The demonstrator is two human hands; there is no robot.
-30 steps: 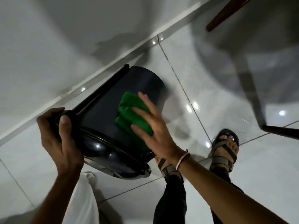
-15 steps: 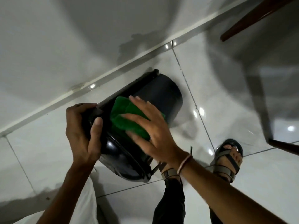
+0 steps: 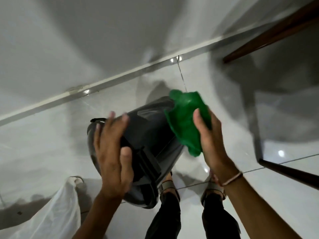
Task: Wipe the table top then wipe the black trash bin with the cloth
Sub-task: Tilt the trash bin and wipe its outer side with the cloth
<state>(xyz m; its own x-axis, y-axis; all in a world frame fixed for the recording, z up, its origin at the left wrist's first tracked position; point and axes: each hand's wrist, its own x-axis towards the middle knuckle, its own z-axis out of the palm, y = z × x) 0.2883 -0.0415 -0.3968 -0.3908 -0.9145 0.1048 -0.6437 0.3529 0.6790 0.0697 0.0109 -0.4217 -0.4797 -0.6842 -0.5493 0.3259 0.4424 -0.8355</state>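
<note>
The black trash bin is tilted on its side above the white tiled floor, its lid end toward me and its base pointing away. My left hand grips the bin near the lid end, thumb on its near face and fingers spread over the top. My right hand holds the green cloth against the bin's right side near the base. The picture is blurred by motion.
A white plastic bag lies at the lower left. Dark wooden table legs and a table edge stand at the right. The white wall with its baseboard runs behind. My sandalled feet are under the bin.
The bin has turned and swung right, its lid end now toward me. My left hand shifted its grip onto the top. The cloth moved from the bin's middle to its right side.
</note>
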